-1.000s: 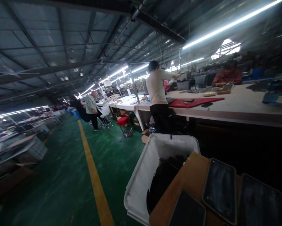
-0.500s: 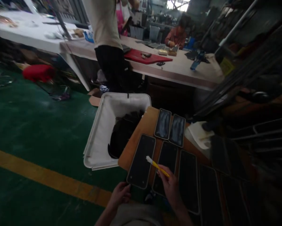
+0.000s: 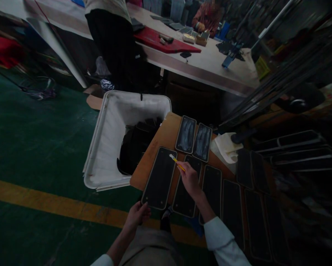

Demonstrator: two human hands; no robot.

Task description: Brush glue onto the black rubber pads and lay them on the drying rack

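A small brush (image 3: 179, 164) with a yellow handle and whitish bristles is held in my right hand (image 3: 190, 180). Its tip is over the upper right part of a dark rectangular panel (image 3: 158, 181) with a pale rim and a stud near each corner. My left hand (image 3: 138, 215) pinches that panel's near left corner between thumb and fingers. Beside it on the brown board lies another dark panel (image 3: 184, 201), partly behind my right hand. Farther back, two smaller panels (image 3: 185, 134) carry white streaks.
A white bin (image 3: 99, 155) with dark pieces inside stands left of the brown board (image 3: 146, 162). Several more dark panels (image 3: 233, 207) lie to the right, near a cream-coloured container (image 3: 228, 146). Beyond are a long worktable (image 3: 210, 74) and two people.
My right hand has carried the brush toward the far end of the nearest panel. My left thumb now rests on the panel's corner. The view has tilted down.
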